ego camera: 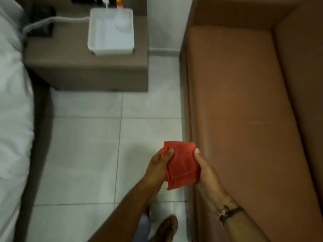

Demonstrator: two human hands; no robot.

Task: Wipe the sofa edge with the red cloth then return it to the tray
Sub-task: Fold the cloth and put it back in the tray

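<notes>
A folded red cloth [181,165] is held between both my hands, low in the view, just left of the sofa's front edge. My left hand [158,167] grips its left side with the thumb on top. My right hand [207,173] grips its right side, over the sofa edge. The brown sofa [241,105] fills the right side, its seat edge running up the frame. The white tray [94,41] stands on the bedside table [73,67] at the upper left; inside it lies something pale and blurred.
A bed with white bedding [12,102] runs down the left edge. Pale floor tiles [97,145] lie between bed and sofa. A thick cable [52,20] crosses the bedside table. My foot [167,227] shows at the bottom.
</notes>
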